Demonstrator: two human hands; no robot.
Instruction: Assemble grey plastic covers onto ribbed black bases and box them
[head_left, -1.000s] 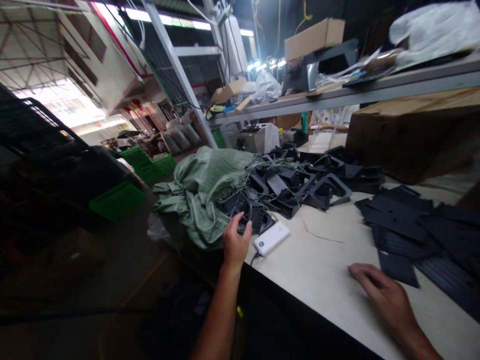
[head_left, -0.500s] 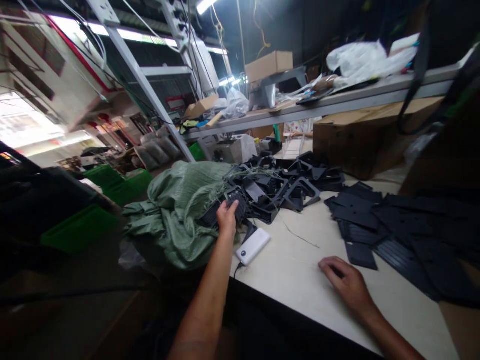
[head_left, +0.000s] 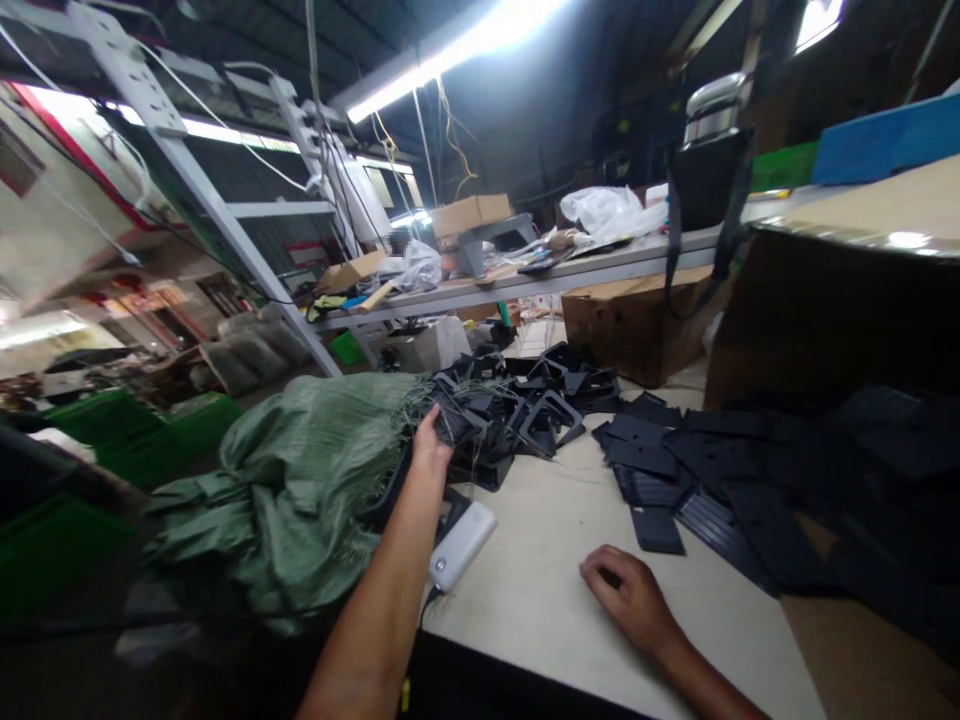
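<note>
My left hand [head_left: 433, 443] is closed around a dark plastic part [head_left: 454, 420] at the mouth of a green woven sack [head_left: 315, 470]. Its fingertips are partly hidden behind that part. A heap of black plastic frames [head_left: 551, 415] spills from the sack onto the pale table [head_left: 540, 545]. Just right of my left forearm lies a white power bank [head_left: 463, 545] with a cable at its near end. My right hand [head_left: 630, 600] rests on the tabletop with curled fingers and nothing visible in them, a little left of a pile of flat black plates [head_left: 645, 455].
Beyond the heap stands a brown cardboard box [head_left: 615, 325], and a larger carton [head_left: 825, 320] rises at the right. A shelf [head_left: 540, 280] carrying plastic bags and a small box spans the back. Green crates [head_left: 105, 430] sit on the floor at the left.
The view has tilted up and turned right, so everything sits further left and lower. My left hand has pushed slightly further into the heap with the dark part; my right hand keeps its curled pose.
</note>
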